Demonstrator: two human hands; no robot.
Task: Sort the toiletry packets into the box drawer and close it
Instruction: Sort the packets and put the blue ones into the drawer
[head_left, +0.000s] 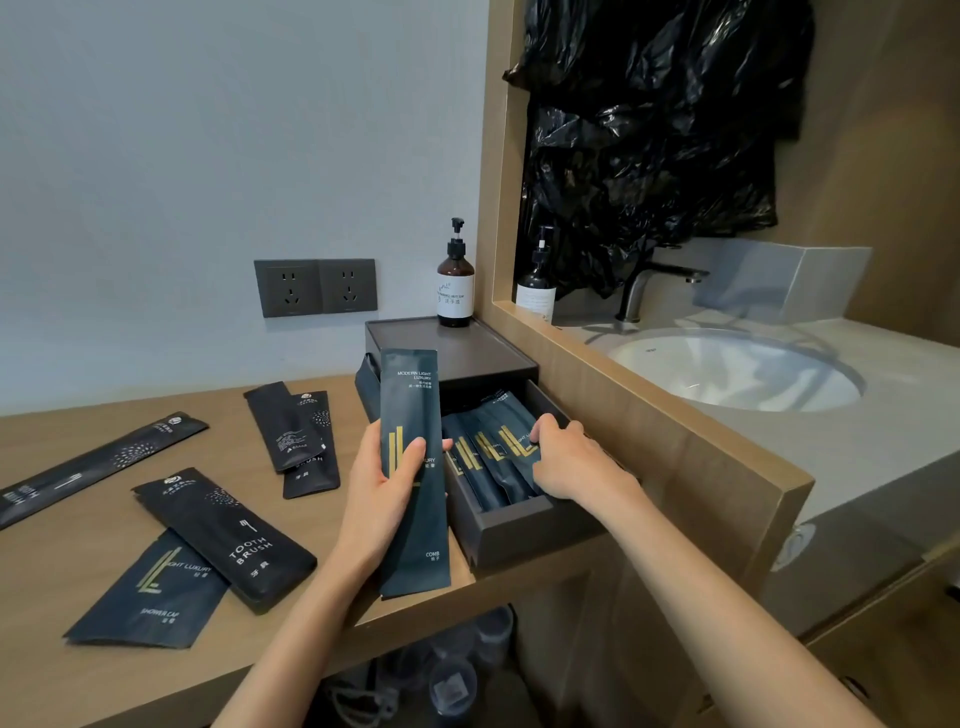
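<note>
Head view: drawer (519, 525) of the dark box (467, 353) is standing pulled out toward the camera, box sitting on the wooden counter (62, 561) against the mirror frame (675, 431). Left hand (384, 488) is gripping a tall comb packet (413, 467) upright just left of the drawer, thumb across its front, fingers wrapped behind, packet's lower end hanging past the counter edge. Right hand (566, 457) is reaching into the drawer from the right, fingers curled onto the filed packets (488, 457) standing inside; cannot tell whether it is pinching one or just pressing on them. Rest of the packets are lying flat on the counter left of the box: two overlapping dark ones (298, 436) nearest it, a toothbrush packet (228, 535) farther left and overlapping a shower cap packet (145, 597) toward the counter's front edge, and a long thin packet (98, 462) well left, near the frame edge. Brown pump bottle (455, 286) is sitting on the box's top at the back corner. Twin wall sockets (315, 287) are showing on the wall behind and left of the box. Mirror right of the box is reflecting a basin (737, 371), a tap (660, 283) and black plastic sheeting (649, 130).
</note>
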